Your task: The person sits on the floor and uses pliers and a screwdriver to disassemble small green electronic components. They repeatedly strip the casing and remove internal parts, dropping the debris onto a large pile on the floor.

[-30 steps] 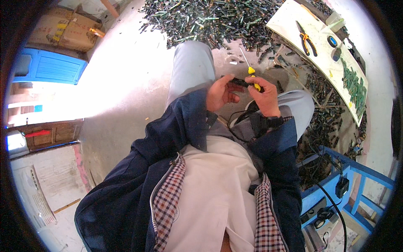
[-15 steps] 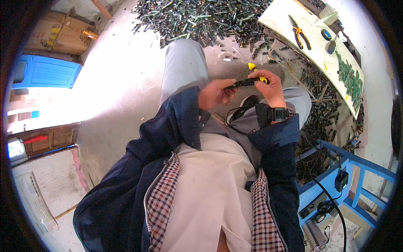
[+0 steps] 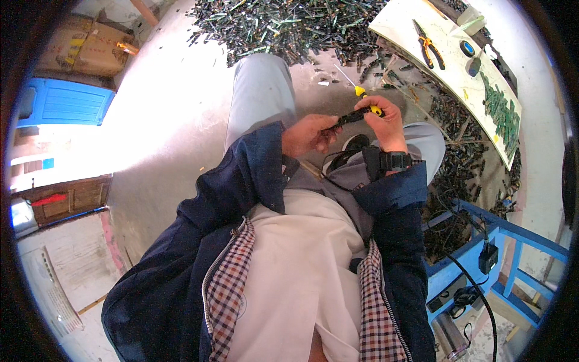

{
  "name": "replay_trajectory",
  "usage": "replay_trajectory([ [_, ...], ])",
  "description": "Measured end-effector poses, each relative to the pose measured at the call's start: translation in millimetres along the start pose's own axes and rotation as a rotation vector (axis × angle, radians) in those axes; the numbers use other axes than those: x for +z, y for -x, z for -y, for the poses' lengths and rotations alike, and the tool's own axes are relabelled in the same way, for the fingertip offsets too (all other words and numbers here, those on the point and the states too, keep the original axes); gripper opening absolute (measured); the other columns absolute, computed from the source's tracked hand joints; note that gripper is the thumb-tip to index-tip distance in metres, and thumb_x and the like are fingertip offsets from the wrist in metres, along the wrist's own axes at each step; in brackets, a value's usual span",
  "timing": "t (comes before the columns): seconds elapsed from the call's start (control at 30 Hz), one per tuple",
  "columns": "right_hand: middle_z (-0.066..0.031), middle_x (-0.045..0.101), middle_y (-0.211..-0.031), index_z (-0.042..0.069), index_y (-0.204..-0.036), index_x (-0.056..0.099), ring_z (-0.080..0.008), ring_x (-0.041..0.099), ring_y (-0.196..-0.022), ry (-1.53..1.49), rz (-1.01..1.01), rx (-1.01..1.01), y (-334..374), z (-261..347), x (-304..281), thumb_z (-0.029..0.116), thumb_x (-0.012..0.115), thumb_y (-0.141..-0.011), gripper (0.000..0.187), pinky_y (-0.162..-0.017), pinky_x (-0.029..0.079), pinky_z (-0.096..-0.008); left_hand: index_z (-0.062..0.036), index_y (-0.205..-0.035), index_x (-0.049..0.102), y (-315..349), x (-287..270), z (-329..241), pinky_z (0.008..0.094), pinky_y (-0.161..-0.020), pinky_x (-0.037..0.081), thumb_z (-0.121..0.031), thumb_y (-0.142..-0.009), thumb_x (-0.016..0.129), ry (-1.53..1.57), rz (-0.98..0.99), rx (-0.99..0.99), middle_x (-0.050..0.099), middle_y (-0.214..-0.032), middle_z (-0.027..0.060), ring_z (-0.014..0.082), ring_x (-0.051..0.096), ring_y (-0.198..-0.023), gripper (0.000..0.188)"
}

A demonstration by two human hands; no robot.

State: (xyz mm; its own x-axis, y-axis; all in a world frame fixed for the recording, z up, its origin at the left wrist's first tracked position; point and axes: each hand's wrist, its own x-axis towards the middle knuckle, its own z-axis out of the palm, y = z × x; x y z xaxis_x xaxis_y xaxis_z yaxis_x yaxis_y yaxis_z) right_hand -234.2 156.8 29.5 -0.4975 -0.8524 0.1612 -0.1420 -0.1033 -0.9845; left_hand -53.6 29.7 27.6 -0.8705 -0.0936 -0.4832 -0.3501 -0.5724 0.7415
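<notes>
Black part pinched by L hand & R hand — bare floor left.

Workshop: scrap pile, pliers on workbench.

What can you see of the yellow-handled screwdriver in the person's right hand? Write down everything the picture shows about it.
The screwdriver has a yellow handle and a thin, pale metal-looking shaft. The right hand closes around the handle, hiding most of it; the shaft sticks out past the fingers, slanting up and to the left over the floor. Just below it, both hands hold a small black part. Whether the screwdriver touches that part cannot be told.
</notes>
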Motion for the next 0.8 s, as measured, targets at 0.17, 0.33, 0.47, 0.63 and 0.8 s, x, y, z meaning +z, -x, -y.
replay_trajectory([
  [0.17, -0.0014, 0.066, -0.088, 0.002, -0.097, 0.064, -0.0095, 0.056, -0.082, 0.007, -0.073, -0.025, -1, -3, 1, -0.003, 0.051, -0.076, 0.026, -0.079, 0.043, -0.0232, -0.0015, -0.094, 0.057, 0, 4, -1, 0.0253, -0.045, 0.04, -0.042, -0.096, 0.046, -0.04, -0.078, 0.009, 0.056, -0.067, 0.0038, 0.0113, 0.047, -0.047, 0.042],
  [0.33, -0.0075, 0.062, -0.083, 0.001, -0.11, 0.058, -0.0085, 0.043, -0.06, -0.291, -0.362, 0.143, -3, 12, -10, 0.004, 0.047, -0.082, 0.03, -0.056, 0.035, -0.0212, -0.0006, -0.093, 0.056, 0, -1, 1, 0.0262, -0.043, 0.044, -0.036, -0.099, 0.042, -0.129, -0.249, 0.077, 0.056, -0.066, 0.0051, 0.0112, 0.048, -0.043, 0.038],
  [0.47, -0.0047, 0.049, -0.064, -0.002, -0.113, 0.053, -0.0102, 0.041, -0.052, -0.508, -0.342, 0.231, 1, 28, -24, 0.009, 0.049, -0.085, 0.031, -0.048, 0.033, -0.0226, 0.0, -0.092, 0.055, -2, -4, 6, 0.0255, -0.043, 0.043, -0.036, -0.099, 0.042, -0.103, -0.277, 0.131, 0.053, -0.065, 0.004, 0.0103, 0.047, -0.043, 0.039],
  [0.63, -0.0026, 0.048, -0.057, -0.005, -0.098, 0.059, -0.0086, 0.038, -0.045, -0.46, -0.329, 0.262, 11, 30, -36, 0.016, 0.06, -0.087, 0.024, -0.043, 0.031, -0.0226, 0.0007, -0.091, 0.056, -5, -4, 7, 0.0246, -0.042, 0.041, -0.035, -0.099, 0.042, -0.143, -0.295, 0.124, 0.052, -0.065, 0.0029, 0.0099, 0.045, -0.043, 0.04],
  [0.8, 0.0003, 0.049, -0.055, 0.001, -0.082, 0.063, -0.0072, 0.04, -0.043, -0.253, -0.371, 0.322, 18, 27, -40, 0.017, 0.067, -0.084, 0.017, -0.041, 0.029, -0.0224, 0.0001, -0.091, 0.057, -6, -1, 6, 0.025, -0.042, 0.038, -0.038, -0.098, 0.043, -0.249, -0.272, 0.165, 0.052, -0.065, 0.0022, 0.0099, 0.046, -0.046, 0.041],
])
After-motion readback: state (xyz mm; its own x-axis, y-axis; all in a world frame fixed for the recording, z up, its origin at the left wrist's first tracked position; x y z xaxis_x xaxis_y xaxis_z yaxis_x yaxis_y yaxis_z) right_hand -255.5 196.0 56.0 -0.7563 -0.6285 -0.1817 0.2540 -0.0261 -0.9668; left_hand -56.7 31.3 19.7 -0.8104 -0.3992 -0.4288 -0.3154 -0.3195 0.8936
